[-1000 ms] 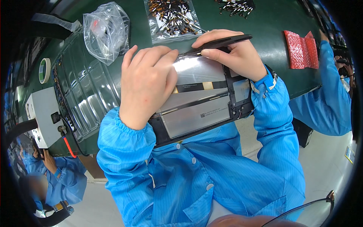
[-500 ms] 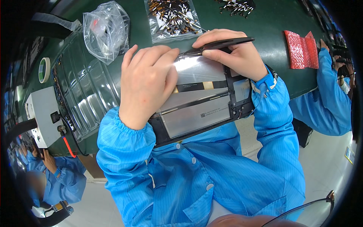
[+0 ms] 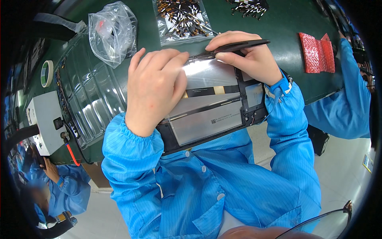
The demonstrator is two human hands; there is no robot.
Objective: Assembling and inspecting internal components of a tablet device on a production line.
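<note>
An opened tablet-like device [image 3: 211, 115] with silver battery panels in a black frame lies at the green table's near edge, against my chest. My left hand [image 3: 155, 87] rests flat on its upper left part, fingers pressing near the top edge. My right hand [image 3: 246, 59] grips black tweezers [image 3: 234, 47] whose tips point left and meet the device's top edge beside my left fingertips. Both arms wear blue sleeves.
A clear ribbed plastic tray [image 3: 87, 99] lies left of the device. Behind are a crumpled clear bag [image 3: 113, 32], a bag of small connectors [image 3: 183, 20], loose parts [image 3: 248, 6], a red bubble pouch [image 3: 316, 51], a tape roll [image 3: 46, 73] and a grey box [image 3: 43, 123]. Other people in blue sit right and lower left.
My left fingers have shifted slightly along the device's top edge toward the tweezers' tips. The device and right hand stay almost where they were.
</note>
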